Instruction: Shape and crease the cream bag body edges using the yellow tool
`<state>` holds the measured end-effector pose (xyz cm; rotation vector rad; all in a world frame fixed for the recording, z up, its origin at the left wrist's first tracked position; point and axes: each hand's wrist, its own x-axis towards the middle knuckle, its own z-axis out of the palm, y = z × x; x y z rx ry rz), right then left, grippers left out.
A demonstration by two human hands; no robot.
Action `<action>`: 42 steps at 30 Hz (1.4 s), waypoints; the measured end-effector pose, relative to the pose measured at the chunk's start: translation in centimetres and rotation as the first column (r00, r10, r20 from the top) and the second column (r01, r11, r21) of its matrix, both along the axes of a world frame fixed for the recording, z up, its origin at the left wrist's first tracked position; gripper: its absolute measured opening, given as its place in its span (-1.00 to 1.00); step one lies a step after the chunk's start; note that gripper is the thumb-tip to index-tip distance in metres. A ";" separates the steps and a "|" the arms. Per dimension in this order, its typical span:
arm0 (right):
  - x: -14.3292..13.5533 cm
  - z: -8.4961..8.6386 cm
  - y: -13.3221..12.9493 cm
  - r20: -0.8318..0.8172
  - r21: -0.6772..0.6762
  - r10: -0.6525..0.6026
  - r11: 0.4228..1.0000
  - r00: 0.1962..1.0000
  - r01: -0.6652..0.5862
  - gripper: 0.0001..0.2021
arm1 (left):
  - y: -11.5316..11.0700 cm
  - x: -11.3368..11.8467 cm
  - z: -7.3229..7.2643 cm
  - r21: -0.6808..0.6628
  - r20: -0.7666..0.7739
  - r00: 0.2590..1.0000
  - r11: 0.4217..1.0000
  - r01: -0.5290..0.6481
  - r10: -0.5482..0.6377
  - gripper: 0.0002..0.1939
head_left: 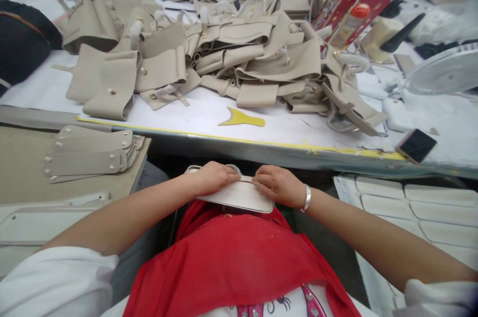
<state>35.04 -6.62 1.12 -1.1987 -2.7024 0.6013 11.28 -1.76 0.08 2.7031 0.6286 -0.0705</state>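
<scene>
Off-white, leather-like piece [239,196], one in number, lies across your lap against the red apron [231,257], and both your hands are on it. Your left hand [214,177] is curled over its upper left part, fingers bent and close together, grasping it; the thumb cannot be made out. Your right hand [274,185] is bent inward, fingertips closed on the upper right part near a thin dark line. A narrow gap separates the two sets of fingertips. One bracelet [306,198] is on your right wrist. The underside of the piece is hidden.

To your left, one stack of beige straps [84,160] sits on a brown board [18,157]; two top faces show well, those beneath overlap past counting. To your right, pale panels [440,210] lie in rows, at least five distinguishable, some covered by your forearm.

Ahead on the white worktable [175,118]: one yellow cut-out [242,117], one dark-faced block [417,146] near the edge, and one heap of beige bag parts [280,63], too tangled to count. Beyond, one red bag [375,5] and one orange-capped bottle [353,23]. One fan [444,72] is cut off at right.
</scene>
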 end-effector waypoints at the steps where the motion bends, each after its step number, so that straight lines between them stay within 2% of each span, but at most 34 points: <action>1: -0.2 0.2 0.6 -0.008 -0.030 -0.007 1.000 1.000 0.007 -0.69 | 0.0 0.0 0.1 0.016 -0.011 1.000 1.000 0.014 -0.014 -0.69; 5: -1.4 0.2 3.2 0.005 -0.263 -0.037 0.964 0.999 0.037 -0.79 | 0.2 0.1 0.2 0.044 -0.048 0.997 0.997 0.060 -0.058 -0.68; 7: -1.9 -0.1 4.2 0.017 -0.436 -0.059 0.898 0.998 0.060 -0.79 | 0.4 0.1 0.1 0.056 -0.048 0.996 0.995 0.078 -0.076 -0.68; 10: -2.5 -0.8 5.5 -0.016 -0.643 -0.068 0.764 0.998 0.042 -0.72 | 0.8 -0.4 -0.1 0.052 -0.033 0.992 0.991 0.123 -0.122 -0.66; 15: -4.0 -1.6 7.2 -0.089 -0.798 -0.030 0.601 0.996 -0.053 -0.63 | 2.0 -2.8 0.1 -0.034 0.032 0.991 0.990 0.133 -0.132 -0.67; 17: -4.9 -2.0 7.9 -0.118 -0.822 -0.024 0.563 0.993 -0.084 -0.62 | 2.4 -4.2 0.1 -0.071 0.060 0.992 0.991 0.114 -0.110 -0.68; 26: -10.0 -3.7 10.5 -0.190 -0.820 0.076 0.537 0.979 -0.201 -0.63 | 3.4 -9.8 -0.3 -0.072 0.145 0.984 0.991 0.115 -0.104 -0.65; 31: -14.1 -4.1 11.8 -0.227 -0.812 0.118 0.525 0.967 -0.255 -0.65 | 3.5 -11.1 -0.3 -0.103 0.150 0.986 0.991 0.087 -0.071 -0.70; 33: -15.0 -4.1 11.9 -0.239 -0.812 0.117 0.520 0.964 -0.265 -0.66 | 3.4 -11.3 -0.4 -0.100 0.146 0.988 0.993 0.061 -0.046 -0.71; 36: -13.9 -3.9 11.4 -0.219 -0.805 0.103 0.543 0.970 -0.239 -0.67 | 2.9 -11.3 -0.7 -0.046 0.149 0.989 0.999 0.028 -0.021 -0.71; 42: -7.4 -2.1 8.9 -0.104 -0.797 0.016 0.597 0.994 -0.093 -0.65 | 1.9 -10.8 -0.7 0.125 0.062 0.998 0.992 0.010 -0.018 -0.71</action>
